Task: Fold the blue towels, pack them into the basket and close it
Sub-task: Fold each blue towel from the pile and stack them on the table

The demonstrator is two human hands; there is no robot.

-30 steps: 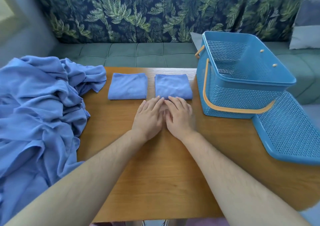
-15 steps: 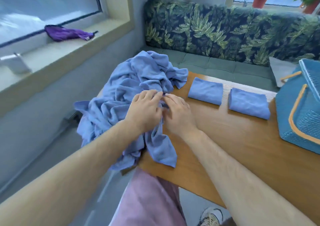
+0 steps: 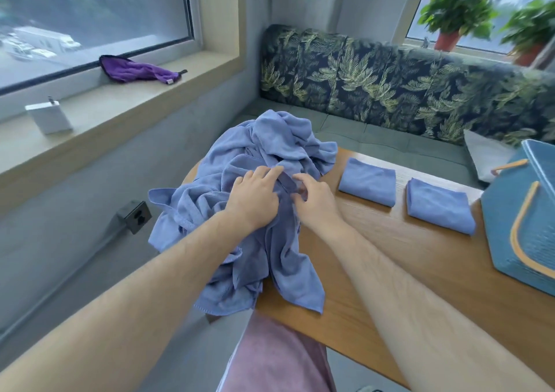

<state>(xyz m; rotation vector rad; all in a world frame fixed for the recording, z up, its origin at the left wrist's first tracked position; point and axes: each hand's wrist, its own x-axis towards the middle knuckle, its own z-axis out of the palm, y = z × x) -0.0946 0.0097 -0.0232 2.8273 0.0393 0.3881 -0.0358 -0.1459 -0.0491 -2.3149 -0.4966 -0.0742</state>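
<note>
A crumpled pile of blue towels (image 3: 270,151) covers the left end of the wooden table (image 3: 405,271) and hangs over its edge. My left hand (image 3: 255,196) rests on top of the pile with its fingers fairly straight. Just right of it, my right hand (image 3: 312,199) has curled fingers pinching a fold of a towel in the pile. Two folded blue towels (image 3: 368,181) (image 3: 438,205) lie side by side farther right on the table. The blue basket (image 3: 504,226) with its tan handle stands at the right edge, partly out of frame.
A leaf-patterned sofa (image 3: 390,91) runs behind the table. To the left is a window sill (image 3: 120,115) with a purple cloth (image 3: 135,70) and a small white box (image 3: 49,118). Potted plants (image 3: 456,10) stand on the far sill.
Both hands left the bare table in front of the folded towels and moved left onto the towel pile. My view swung left with them, and the right hand's fingers closed on a fold.
</note>
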